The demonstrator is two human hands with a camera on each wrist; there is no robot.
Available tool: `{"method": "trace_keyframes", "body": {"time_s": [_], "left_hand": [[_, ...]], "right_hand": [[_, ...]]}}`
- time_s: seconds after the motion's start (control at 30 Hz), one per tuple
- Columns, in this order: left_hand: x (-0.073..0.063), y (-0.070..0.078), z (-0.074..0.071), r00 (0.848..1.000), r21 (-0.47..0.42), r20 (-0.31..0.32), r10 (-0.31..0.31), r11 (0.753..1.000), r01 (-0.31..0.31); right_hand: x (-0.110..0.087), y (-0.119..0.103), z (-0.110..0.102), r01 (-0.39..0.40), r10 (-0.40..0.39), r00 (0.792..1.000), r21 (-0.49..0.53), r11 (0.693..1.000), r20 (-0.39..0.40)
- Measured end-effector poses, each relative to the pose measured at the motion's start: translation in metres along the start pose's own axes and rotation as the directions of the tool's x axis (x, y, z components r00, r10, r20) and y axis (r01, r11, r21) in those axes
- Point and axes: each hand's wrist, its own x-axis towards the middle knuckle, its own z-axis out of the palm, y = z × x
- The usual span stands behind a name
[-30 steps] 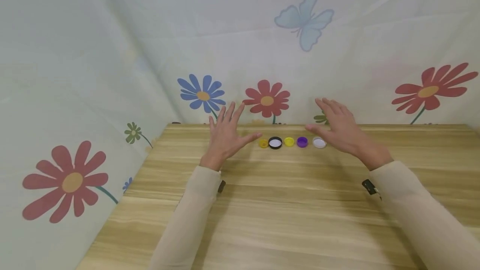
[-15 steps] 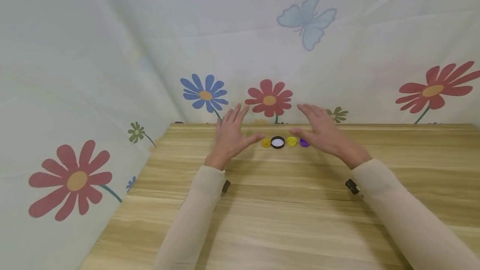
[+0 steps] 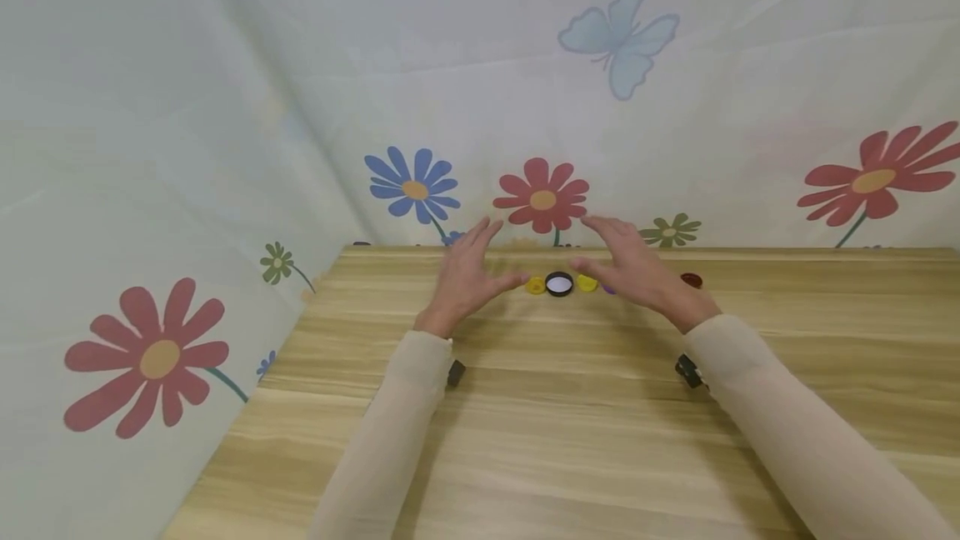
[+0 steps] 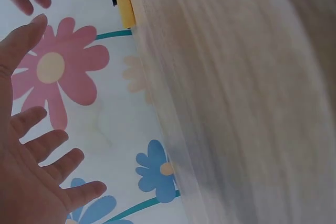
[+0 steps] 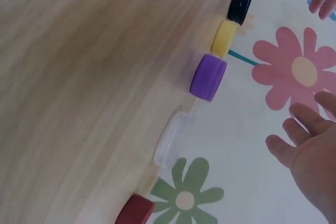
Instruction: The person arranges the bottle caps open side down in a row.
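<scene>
Left hand (image 3: 467,280) and right hand (image 3: 637,272) hold nothing, fingers spread, near the caps (image 5: 208,78) rowed along the table's (image 3: 570,423) far edge. Approach slowly: clearance is hard to judge.

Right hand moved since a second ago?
Yes: the right hand moved leftward, toward the left hand. In the head view, it stood clear of the middle red flower; now it reaches that flower's right edge.
</scene>
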Motion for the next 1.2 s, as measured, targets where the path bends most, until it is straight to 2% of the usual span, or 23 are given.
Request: {"method": "trace_keyframes", "body": {"time_s": [0.63, 0.9, 1.03, 1.2], "left_hand": [[0.005, -0.006, 0.007, 0.999, -0.176, 0.052, -0.013, 0.984, 0.022], [0.006, -0.007, 0.01, 0.996, -0.208, 0.078, -0.039, 0.977, 0.054], [0.006, -0.007, 0.01, 0.993, -0.236, 0.102, -0.065, 0.968, 0.087], [0.006, -0.01, 0.012, 0.99, -0.292, 0.131, -0.056, 0.952, 0.093]], "right_hand": [[0.024, 0.0, 0.019, 0.003, -0.005, 0.999, 0.038, 0.999, 0.053], [0.032, 0.001, 0.027, 0.056, -0.058, 0.997, 0.028, 0.998, 0.055], [0.034, 0.0, 0.029, 0.056, -0.059, 0.996, 0.037, 0.998, 0.066], [0.038, 0.001, 0.033, 0.039, -0.041, 0.994, 0.023, 0.999, 0.098]]}}
